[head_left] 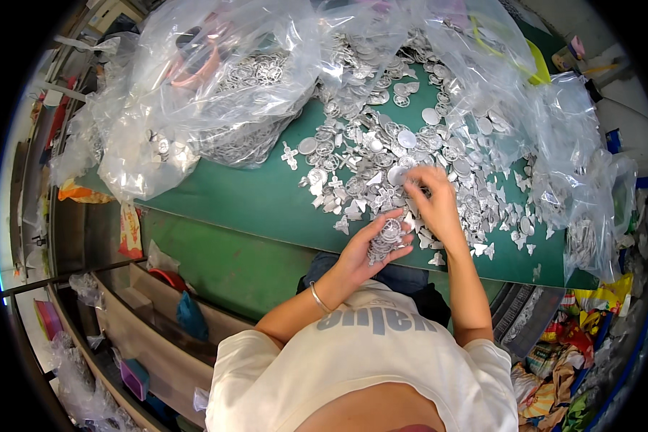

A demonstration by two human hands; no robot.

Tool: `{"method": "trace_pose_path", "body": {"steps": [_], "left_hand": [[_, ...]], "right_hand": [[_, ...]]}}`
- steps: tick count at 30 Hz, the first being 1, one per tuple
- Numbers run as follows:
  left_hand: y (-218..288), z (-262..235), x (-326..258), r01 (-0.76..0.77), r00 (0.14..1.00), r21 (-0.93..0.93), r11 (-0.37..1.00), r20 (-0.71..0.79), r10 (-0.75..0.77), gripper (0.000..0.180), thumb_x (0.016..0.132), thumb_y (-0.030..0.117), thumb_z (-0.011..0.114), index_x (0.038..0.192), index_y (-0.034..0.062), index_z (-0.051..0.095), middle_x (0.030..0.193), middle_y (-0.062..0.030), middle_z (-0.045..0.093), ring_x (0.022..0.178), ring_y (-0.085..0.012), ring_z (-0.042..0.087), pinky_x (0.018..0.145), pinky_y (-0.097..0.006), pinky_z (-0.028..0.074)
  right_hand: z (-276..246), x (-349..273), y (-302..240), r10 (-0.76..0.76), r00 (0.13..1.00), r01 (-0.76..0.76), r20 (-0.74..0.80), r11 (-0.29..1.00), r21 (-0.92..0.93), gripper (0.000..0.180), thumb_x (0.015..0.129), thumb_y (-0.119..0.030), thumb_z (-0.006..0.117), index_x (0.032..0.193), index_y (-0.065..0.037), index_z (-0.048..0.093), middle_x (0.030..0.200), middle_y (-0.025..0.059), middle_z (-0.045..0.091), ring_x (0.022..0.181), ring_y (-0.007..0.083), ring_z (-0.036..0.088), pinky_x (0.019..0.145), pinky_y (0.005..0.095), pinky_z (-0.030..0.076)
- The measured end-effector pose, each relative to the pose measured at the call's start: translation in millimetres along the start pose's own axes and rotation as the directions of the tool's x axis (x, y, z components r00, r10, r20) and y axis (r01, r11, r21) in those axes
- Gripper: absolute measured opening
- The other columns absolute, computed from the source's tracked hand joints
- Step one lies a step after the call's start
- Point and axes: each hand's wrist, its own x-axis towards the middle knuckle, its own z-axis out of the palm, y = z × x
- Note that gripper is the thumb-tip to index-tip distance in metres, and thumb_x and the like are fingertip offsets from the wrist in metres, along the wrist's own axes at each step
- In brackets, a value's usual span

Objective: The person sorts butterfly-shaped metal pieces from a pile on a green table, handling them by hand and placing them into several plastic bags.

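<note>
Below the table's near edge, my left hand (358, 252) is cupped palm up around a handful of openwork metal charms (386, 241), silvery grey and mostly round. Just right of it, my right hand (435, 203) reaches down to the pile of metal charms (367, 158), its thumb and fingers bent together in a pinch. A flat round metal disc (397, 175) lies at those fingertips. Whatever they may hold is too small to tell. The loose charms vary: discs, openwork rings, crosses and butterfly-like shapes spread over the green tabletop (230, 194).
A large clear plastic bag (248, 137) full of openwork pieces stands at the left. More clear plastic (482, 79) covers pieces at the back right. A small bag (590, 241) sits by the right edge. Open drawers (151, 324) stand lower left; coloured packets (576, 331) lie lower right.
</note>
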Motion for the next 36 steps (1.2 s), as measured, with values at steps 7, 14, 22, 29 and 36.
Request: {"method": "trace_pose_path", "body": {"steps": [7,14,22,29,36], "left_hand": [[0,5,-2,-0.008,0.998,0.084,0.996,-0.055,0.013,0.039,0.089,0.012,0.052,0.127,0.0028,0.043,0.105,-0.0096,0.056,0.105,-0.0236,0.055,0.090,-0.037,0.048],[3,13,0,-0.044,0.990,0.100,0.994,-0.128,0.056,0.024,0.089,0.015,0.053,0.111,0.0044,0.050,0.092,-0.0057,0.053,0.087,-0.0189,0.054,0.087,-0.033,0.048],[-1,4,0,0.028,0.999,-0.041,0.999,-0.021,-0.028,0.028,0.092,0.023,0.046,0.070,0.0070,0.051,0.066,-0.0014,0.041,0.065,-0.0139,0.045,0.083,-0.037,0.047],[-2,-2,-2,0.000,0.999,-0.041,0.999,0.047,0.002,0.030,0.085,0.008,0.049,0.115,0.0008,0.050,0.074,-0.0035,0.048,0.070,-0.0137,0.049,0.087,-0.038,0.045],[-3,13,-4,-0.052,0.991,0.066,0.996,-0.124,0.060,0.051,0.077,0.001,0.048,0.127,-0.0007,0.042,0.082,-0.0035,0.049,0.068,-0.0128,0.048,0.082,-0.032,0.044]], "right_hand": [[12,16,28,-0.055,0.988,0.006,-0.146,0.948,-0.317,0.022,0.069,-0.007,0.069,0.089,-0.001,0.062,0.085,0.0112,0.061,0.092,0.0279,0.054,0.091,0.0426,0.032],[2,-13,6,0.254,0.966,-0.242,0.036,0.856,0.457,0.013,0.079,-0.002,0.063,0.092,-0.001,0.061,0.069,-0.0010,0.055,0.063,0.0072,0.047,0.059,0.0235,0.039],[15,-2,23,0.278,0.961,-0.270,0.002,0.932,0.242,0.028,0.077,-0.001,0.064,0.104,-0.002,0.060,0.066,0.0029,0.051,0.061,0.0135,0.049,0.063,0.0254,0.041],[33,48,31,-0.123,0.979,0.065,-0.165,0.947,-0.316,0.037,0.076,-0.012,0.066,0.109,-0.001,0.057,0.109,0.0155,0.052,0.101,0.0328,0.047,0.088,0.0395,0.036],[49,76,44,-0.051,0.982,-0.024,-0.180,0.919,-0.393,0.036,0.073,-0.016,0.069,0.106,-0.005,0.060,0.100,0.0101,0.058,0.096,0.0273,0.050,0.083,0.0370,0.034]]}}
